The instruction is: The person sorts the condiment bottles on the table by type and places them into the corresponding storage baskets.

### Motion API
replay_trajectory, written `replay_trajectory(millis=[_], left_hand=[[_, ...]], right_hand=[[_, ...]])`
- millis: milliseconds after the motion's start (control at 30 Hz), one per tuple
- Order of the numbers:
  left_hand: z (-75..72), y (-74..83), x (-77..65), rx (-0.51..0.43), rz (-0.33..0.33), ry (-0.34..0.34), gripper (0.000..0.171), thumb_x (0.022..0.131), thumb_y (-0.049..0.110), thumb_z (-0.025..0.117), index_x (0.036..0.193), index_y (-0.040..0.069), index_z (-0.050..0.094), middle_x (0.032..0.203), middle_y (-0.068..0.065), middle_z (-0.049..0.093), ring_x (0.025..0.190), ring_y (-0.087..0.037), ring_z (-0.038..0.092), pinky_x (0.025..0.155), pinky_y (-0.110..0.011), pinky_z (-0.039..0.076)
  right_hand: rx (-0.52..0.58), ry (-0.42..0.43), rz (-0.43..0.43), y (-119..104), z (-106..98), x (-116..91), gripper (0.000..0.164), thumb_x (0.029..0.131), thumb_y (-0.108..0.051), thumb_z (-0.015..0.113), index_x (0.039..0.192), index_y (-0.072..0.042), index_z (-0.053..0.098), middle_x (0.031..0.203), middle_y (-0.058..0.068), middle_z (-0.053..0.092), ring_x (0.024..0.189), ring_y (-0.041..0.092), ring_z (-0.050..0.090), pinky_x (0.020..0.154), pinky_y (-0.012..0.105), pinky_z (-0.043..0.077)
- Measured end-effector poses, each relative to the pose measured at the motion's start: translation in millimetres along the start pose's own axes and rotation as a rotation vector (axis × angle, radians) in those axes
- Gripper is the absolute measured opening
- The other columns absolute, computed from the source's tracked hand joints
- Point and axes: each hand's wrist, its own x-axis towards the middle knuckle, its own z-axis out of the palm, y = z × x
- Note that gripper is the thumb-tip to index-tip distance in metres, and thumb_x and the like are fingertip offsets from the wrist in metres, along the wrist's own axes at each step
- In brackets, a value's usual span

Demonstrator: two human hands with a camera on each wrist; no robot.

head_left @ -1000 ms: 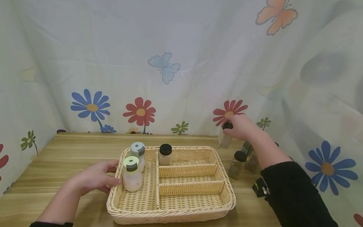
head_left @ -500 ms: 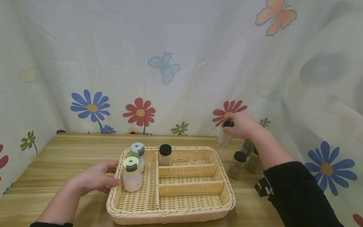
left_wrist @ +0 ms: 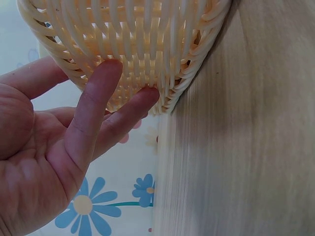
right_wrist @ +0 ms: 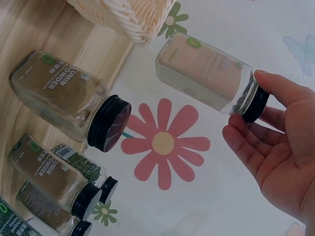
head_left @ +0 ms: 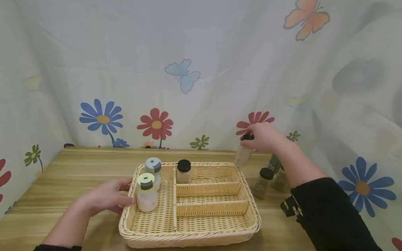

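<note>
My right hand [head_left: 265, 137] pinches the black lid of a clear glass spice jar [right_wrist: 202, 73] of pale powder. In the right wrist view the jar hangs apart from the table, thumb and fingertips on its lid. My left hand [head_left: 110, 195] touches the left outer wall of a wicker basket [head_left: 190, 242]; its fairly straight fingers press the weave [left_wrist: 133, 49] in the left wrist view. Inside the basket's left compartment stand a shaker with a yellow-green lid [head_left: 146, 196] and a shaker with a light grey-blue lid [head_left: 153, 165]. A black-lidded jar [head_left: 183, 172] stands in the back compartment.
Right of the basket stand several black-lidded spice jars, including a cumin powder jar [right_wrist: 59, 93], another cumin powder jar [right_wrist: 47, 167] and a jar of green herbs [right_wrist: 81, 164]. A flowered curtain [head_left: 126, 75] encloses the wooden table [head_left: 90, 163] at the back and sides.
My right hand has moved slightly left with the pale-powder jar, which has risen a little from its spot at the table's back. The left hand and basket look the same.
</note>
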Motion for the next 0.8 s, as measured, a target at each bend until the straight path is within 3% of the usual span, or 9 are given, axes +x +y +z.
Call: replay_trajectory(millis=[100, 400, 800], left_hand=[[0.0, 0.4, 0.7, -0.002, -0.006, 0.001, 0.086, 0.088, 0.010, 0.072, 0.159, 0.001, 0.024, 0.155, -0.037, 0.034, 0.109, -0.032, 0.069, 0.079, -0.049, 0.064], [0.0, 2.1, 1.9, 0.008, -0.003, 0.003, 0.086, 0.088, 0.009, 0.072, 0.159, 0.001, 0.024, 0.154, -0.037, 0.035, 0.109, -0.032, 0.070, 0.078, -0.049, 0.064], [1.6, 3.6, -2.3, -0.004, -0.009, 0.013, 0.085, 0.088, 0.008, 0.071, 0.158, 0.000, 0.024, 0.154, -0.037, 0.034, 0.108, -0.032, 0.070, 0.078, -0.049, 0.064]], right_hand=[[0.001, -0.005, -0.005, -5, 0, 1, 0.030, 0.091, -0.035, 0.070, 0.106, -0.009, 0.072, 0.088, 0.004, 0.070, 0.071, 0.016, 0.058, 0.066, 0.030, 0.048], [0.009, 0.005, -0.035, -19, 3, 4, 0.037, 0.090, -0.036, 0.072, 0.114, -0.007, 0.071, 0.101, 0.007, 0.075, 0.088, 0.020, 0.070, 0.076, 0.036, 0.060], [0.000, -0.012, -0.060, -46, 7, 10, 0.037, 0.090, -0.037, 0.073, 0.114, -0.009, 0.071, 0.106, 0.008, 0.071, 0.097, 0.024, 0.068, 0.087, 0.042, 0.058]])
